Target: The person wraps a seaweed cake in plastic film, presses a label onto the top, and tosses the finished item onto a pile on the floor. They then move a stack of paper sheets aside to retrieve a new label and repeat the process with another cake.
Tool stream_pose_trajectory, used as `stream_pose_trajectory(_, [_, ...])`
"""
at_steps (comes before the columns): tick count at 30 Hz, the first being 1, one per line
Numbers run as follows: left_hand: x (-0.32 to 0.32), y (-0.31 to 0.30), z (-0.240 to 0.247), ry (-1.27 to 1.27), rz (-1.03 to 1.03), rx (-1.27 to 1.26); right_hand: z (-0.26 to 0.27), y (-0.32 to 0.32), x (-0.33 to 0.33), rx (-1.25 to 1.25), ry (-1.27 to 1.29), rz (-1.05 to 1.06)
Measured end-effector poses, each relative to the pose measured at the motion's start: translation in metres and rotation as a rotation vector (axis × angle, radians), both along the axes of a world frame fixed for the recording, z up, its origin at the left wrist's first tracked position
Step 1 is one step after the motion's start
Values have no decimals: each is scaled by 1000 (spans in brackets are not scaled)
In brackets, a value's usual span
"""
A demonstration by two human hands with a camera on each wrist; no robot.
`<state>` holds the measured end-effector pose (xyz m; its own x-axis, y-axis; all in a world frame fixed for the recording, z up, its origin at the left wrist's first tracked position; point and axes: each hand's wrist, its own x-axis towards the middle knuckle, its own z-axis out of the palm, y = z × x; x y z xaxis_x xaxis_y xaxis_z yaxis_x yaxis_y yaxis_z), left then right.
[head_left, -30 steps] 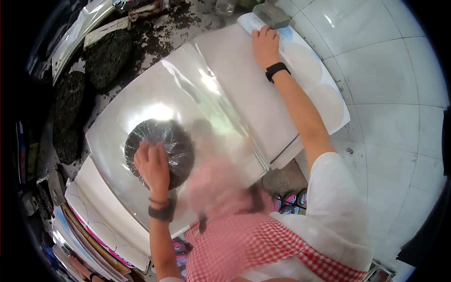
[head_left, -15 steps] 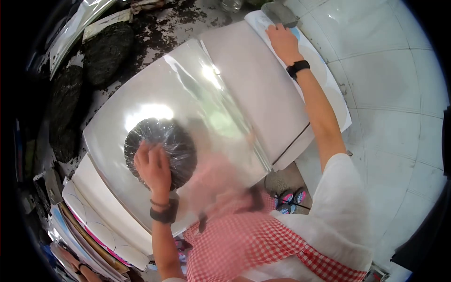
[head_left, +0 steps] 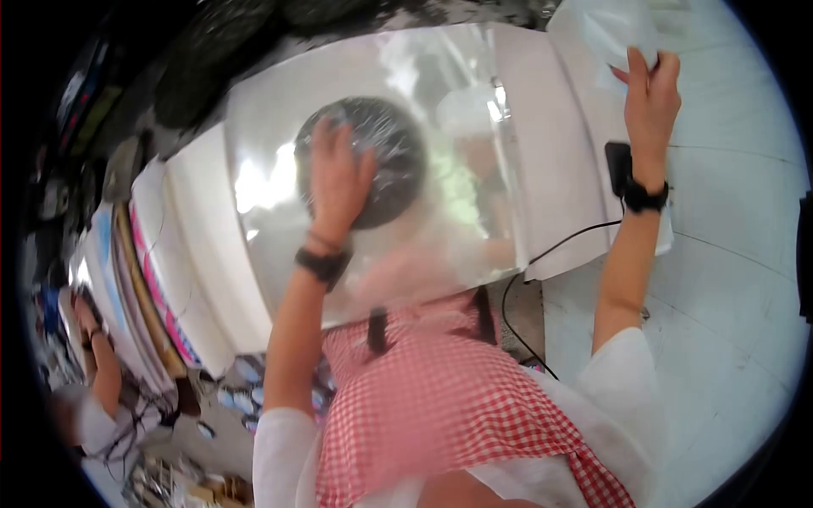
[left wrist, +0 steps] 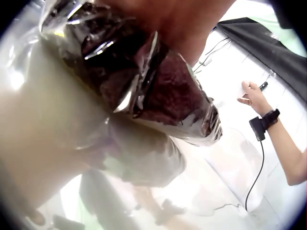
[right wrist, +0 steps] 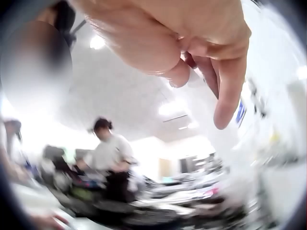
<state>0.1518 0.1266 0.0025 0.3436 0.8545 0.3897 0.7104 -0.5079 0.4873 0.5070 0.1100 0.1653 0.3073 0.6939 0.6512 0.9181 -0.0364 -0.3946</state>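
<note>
My left hand [head_left: 339, 182] rests on a round dark bundle [head_left: 394, 169] under crinkled clear plastic, its fingers spread over the left part of the top. In the left wrist view that bundle [left wrist: 163, 88] is close up, glossy and creased beneath the hand. It sits on a shiny clear plastic sheet [head_left: 432, 245]. To the right, my right hand [head_left: 652, 114] is raised over the far right end of pale paper [head_left: 555, 169], near a blurred bluish-white patch [head_left: 605, 38]. In the right wrist view this hand [right wrist: 192, 38] has one finger extended, with nothing visible between finger and thumb.
Stacked sheets and boards [head_left: 152, 279] line up at the left. Dark flat pieces [head_left: 212, 51] lie at the far left. A black cable [head_left: 508, 313] crosses the paper's near edge. Another person [head_left: 93, 406] works at lower left; one in white [right wrist: 112, 153] is farther off.
My right hand has lifted from the curled paper end and moved right. My left hand stays on the dark bundle, its fingers straighter. The head view has shifted left.
</note>
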Motion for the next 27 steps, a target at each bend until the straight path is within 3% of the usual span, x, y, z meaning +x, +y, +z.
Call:
stream_pose_trajectory(2, [4,0,7,19,28,44,-35,-20,-46,78,508,292])
stream_pose_trajectory(3, [7,-4,9,75,78,122,-64,-32,-63,-123,453,266])
stream_pose_trajectory(5, [14,-9,8,136,159,106,-64,-44,-138,-308,365,392])
stream_pose_trajectory(6, [13,-12,5,166,190,92,-89,-49,-153,-241,244,599])
stream_pose_trajectory(7, [12,-11,-1,117,167,100,-103,-53,-168,-295,355,703])
stream_pose_trajectory(9, [2,-10,-21,43,15,16,-119,-51,-186,-284,155,699])
stream_pose_trajectory(12, [0,-17,-33,-131,73,-216,-134,-49,-196,-331,46,704])
stream_pose_trajectory(18, [-3,-27,-62,-358,56,-148,-109,-43,-187,-570,-28,804])
stream_pose_trajectory(21, [-3,-25,-57,-196,-35,-30,-104,-15,-182,-779,-9,890])
stream_pose_trajectory(24, [-1,-24,-61,132,21,48,-159,14,-219,-436,456,788])
stream_pose_trajectory(27, [-5,-14,-29,-363,37,-207,-175,23,-233,-454,202,717])
